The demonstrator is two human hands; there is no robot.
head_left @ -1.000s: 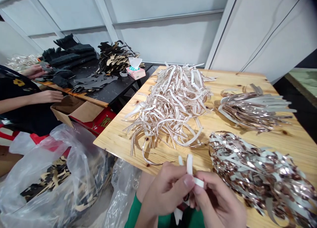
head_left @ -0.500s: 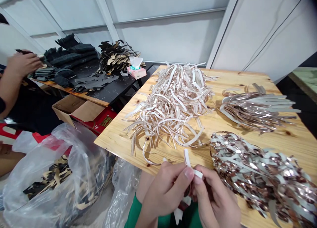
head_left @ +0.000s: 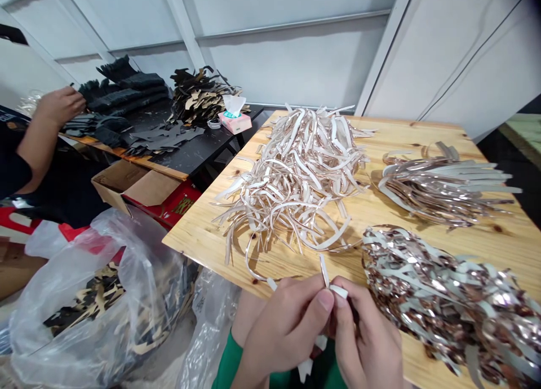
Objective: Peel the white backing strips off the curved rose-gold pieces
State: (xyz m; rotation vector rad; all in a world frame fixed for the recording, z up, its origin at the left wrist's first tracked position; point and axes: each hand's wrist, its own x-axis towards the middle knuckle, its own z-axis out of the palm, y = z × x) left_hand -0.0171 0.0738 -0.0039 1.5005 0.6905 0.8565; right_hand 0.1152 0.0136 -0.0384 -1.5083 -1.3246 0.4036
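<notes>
My left hand [head_left: 284,328] and my right hand [head_left: 367,338] meet at the near edge of the wooden table [head_left: 422,132], thumbs pressed together on a thin white strip [head_left: 324,272] whose end sticks up between them. Both hands are closed in a pinch on it. A large heap of white and pale gold strips [head_left: 296,175] lies just beyond them. To the right of my right hand spreads a pile of shiny rose-gold pieces [head_left: 443,304]. A neater bundle of metallic strips [head_left: 443,186] rests at the far right.
A clear plastic bag [head_left: 97,299] with dark and tan scraps stands at the lower left. Another person's arm [head_left: 42,129] reaches over a black table [head_left: 190,152] with dark cut pieces, a pink tissue box [head_left: 236,121] and an open cardboard box [head_left: 131,186] below.
My hands have shifted slightly down and right, and the strip's upright end looks shorter and thinner. The other person's hand rose from the cardboard box to the dark stack.
</notes>
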